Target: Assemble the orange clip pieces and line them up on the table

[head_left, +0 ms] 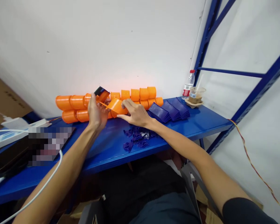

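My left hand [97,113] is closed around a dark, glossy flat panel [102,92], which tilts up above the fingers and shows orange on its lower part. My right hand [137,114] grips a curved orange plastic piece [117,105] that spans the gap between both hands. Whether the panel and the orange piece touch is hidden by the left fingers. Behind the hands, orange plastic cups [78,102] lie on their sides in stacked rows along the wall. Under my right wrist are small dark-blue plastic parts [136,135], and to its right fan out stacks of dark-blue flat panels [159,112].
On the blue table [102,152] a water bottle [189,84] and a plastic cup in a holder [195,96] stand at the right end. A power strip [18,132], a dark case [11,155] and a white cable [50,177] occupy the left. A blue metal frame [206,40] rises at right.
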`<state>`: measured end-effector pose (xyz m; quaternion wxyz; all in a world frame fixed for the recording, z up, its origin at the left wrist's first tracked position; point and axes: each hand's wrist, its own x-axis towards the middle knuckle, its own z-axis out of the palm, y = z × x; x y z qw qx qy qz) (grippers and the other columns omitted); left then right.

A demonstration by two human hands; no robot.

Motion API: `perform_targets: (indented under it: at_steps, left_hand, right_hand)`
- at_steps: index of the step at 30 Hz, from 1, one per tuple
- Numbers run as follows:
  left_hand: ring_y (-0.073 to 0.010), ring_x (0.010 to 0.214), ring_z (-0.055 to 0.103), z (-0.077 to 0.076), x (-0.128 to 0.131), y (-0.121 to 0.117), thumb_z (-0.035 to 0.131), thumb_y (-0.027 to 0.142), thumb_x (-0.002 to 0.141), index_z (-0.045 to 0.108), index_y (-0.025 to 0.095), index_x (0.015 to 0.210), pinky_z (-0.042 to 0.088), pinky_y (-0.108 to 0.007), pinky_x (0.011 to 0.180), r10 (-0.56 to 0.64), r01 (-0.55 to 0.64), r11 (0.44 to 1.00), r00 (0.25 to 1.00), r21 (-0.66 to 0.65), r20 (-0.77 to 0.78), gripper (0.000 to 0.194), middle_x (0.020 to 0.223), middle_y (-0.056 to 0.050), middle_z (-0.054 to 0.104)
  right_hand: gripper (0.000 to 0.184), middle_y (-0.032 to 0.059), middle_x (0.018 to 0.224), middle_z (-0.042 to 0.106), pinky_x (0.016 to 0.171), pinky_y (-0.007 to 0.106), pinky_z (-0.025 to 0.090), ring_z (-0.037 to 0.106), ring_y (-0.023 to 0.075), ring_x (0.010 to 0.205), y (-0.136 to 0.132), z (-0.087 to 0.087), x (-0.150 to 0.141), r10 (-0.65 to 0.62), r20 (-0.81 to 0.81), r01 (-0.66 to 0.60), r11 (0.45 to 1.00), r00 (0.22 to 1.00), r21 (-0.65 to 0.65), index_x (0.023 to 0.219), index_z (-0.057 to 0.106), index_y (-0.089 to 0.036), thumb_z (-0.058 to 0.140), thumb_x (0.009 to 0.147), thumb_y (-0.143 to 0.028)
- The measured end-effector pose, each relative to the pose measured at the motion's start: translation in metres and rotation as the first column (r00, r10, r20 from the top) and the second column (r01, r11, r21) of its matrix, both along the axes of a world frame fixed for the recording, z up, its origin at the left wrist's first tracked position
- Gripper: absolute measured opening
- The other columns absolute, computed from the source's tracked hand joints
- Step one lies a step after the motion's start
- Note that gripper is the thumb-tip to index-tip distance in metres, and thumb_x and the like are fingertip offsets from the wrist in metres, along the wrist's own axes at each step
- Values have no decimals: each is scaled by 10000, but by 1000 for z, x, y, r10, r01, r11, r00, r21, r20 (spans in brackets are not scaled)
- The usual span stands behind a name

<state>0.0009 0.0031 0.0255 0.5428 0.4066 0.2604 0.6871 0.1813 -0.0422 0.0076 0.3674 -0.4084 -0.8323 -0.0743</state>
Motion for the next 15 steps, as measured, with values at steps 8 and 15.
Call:
perform_targets:
  at_steps: [8,15]
  left_hand:
    - [-226,800,769,-2,5,-8,461,497,1142,586,228,1157,670,-369,795,-28,29,999,997,13,-70,297,892,-62,742]
    - [-191,730,768,-3,3,-4,551,505,1116,671,198,1070,681,-317,742,-15,17,1000,995,14,-98,334,851,-55,732]
  right_hand:
    - [384,77,1190,717,964,451,584,698,275,1062,13,45,72,-184,-492,205,979,851,-12,1347,601,-295,744,1005,-391]
    - [461,49,964,718,750,358,591,760,225,750,23,91,170,-487,-541,448,868,685,-214,1335,627,-211,784,956,-421]
